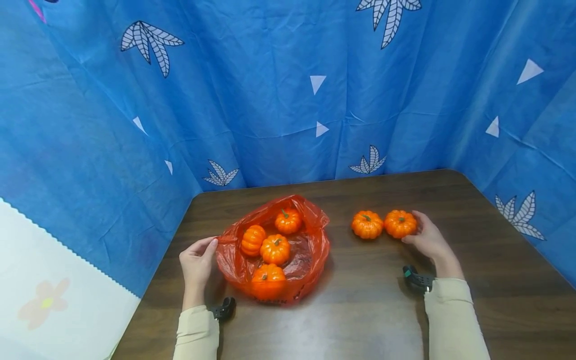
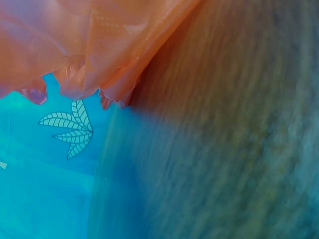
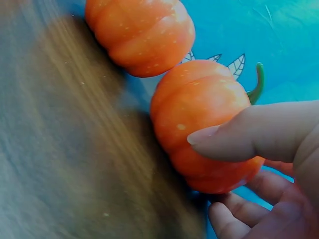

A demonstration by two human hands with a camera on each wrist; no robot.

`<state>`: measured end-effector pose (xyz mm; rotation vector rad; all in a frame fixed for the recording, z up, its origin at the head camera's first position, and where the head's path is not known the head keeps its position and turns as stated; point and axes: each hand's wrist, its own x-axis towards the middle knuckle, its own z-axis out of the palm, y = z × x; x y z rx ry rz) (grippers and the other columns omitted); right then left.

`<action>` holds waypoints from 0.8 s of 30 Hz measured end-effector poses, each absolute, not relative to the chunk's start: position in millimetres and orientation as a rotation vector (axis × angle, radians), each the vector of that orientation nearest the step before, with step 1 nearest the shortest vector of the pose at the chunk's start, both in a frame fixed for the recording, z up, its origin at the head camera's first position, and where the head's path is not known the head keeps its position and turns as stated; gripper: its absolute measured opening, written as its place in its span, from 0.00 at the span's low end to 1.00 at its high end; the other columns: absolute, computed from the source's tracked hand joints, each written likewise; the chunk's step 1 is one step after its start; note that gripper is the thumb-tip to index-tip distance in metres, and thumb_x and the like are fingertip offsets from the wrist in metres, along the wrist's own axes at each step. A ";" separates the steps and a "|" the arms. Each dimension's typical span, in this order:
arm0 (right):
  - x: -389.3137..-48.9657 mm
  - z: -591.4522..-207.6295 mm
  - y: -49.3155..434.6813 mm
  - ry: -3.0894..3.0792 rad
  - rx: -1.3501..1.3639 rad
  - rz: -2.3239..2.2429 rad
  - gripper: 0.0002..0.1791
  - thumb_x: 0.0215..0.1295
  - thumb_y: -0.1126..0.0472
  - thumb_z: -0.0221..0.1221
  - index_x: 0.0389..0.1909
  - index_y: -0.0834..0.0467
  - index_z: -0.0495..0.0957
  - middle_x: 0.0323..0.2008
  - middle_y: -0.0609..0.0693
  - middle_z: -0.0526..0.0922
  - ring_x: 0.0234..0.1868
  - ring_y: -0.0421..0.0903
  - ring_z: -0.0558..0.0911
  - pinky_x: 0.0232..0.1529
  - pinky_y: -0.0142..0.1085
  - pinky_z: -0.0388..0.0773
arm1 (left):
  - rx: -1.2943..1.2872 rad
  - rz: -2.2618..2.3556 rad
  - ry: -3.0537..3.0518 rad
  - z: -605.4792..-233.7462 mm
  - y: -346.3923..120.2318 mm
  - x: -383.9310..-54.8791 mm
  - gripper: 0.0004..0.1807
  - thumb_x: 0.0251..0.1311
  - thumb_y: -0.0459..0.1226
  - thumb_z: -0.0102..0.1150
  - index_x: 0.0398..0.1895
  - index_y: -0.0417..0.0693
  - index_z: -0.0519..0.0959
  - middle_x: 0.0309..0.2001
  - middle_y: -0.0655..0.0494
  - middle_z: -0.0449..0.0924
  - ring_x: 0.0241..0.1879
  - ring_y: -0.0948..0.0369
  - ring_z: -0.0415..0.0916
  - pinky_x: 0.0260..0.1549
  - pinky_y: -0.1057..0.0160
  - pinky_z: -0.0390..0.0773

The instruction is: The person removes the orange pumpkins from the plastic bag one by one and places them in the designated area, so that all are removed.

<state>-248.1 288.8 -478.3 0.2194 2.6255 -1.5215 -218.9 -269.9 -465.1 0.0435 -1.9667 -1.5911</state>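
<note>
Only the head view shows four bagged mini pumpkins. Left hand pinches the plastic bag lying at its three o'clock; right hand grips another pumpkin at ten.

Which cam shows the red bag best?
Head: it shows the red plastic bag from above, mouth open, four orange pumpkins inside, left hand pinching its edge. Left wrist shows only part of it, close up. Right wrist: none that I can make out.

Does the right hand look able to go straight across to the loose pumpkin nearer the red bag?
Probably not: the right hand is on the outer pumpkin, which sits between it and the inner pumpkin. From above, the way looks free.
</note>
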 end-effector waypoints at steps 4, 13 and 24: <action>-245.7 -471.9 289.8 2.654 0.207 -1.421 0.51 0.64 0.68 0.59 0.79 0.65 0.35 0.77 0.72 0.40 0.73 0.76 0.51 0.69 0.70 0.55 | 0.061 -1.594 -1.980 -465.2 -270.4 -217.0 0.10 0.61 0.31 0.67 0.38 0.29 0.85 0.28 0.78 0.85 0.28 0.74 0.82 0.31 0.76 0.82; -241.1 -454.4 287.9 2.718 0.239 -1.290 0.49 0.65 0.66 0.59 0.78 0.68 0.38 0.75 0.76 0.44 0.71 0.78 0.52 0.66 0.73 0.55 | 0.024 -1.611 -1.972 -463.2 -269.0 -218.5 0.09 0.61 0.31 0.67 0.38 0.29 0.85 0.29 0.77 0.85 0.30 0.74 0.83 0.34 0.76 0.82; -236.5 -432.4 274.5 2.735 0.274 -1.544 0.41 0.73 0.55 0.56 0.77 0.66 0.48 0.75 0.72 0.53 0.72 0.72 0.60 0.66 0.65 0.66 | 0.040 -1.616 -1.992 -463.7 -269.9 -217.6 0.10 0.62 0.32 0.67 0.40 0.30 0.86 0.30 0.77 0.85 0.30 0.73 0.83 0.33 0.75 0.83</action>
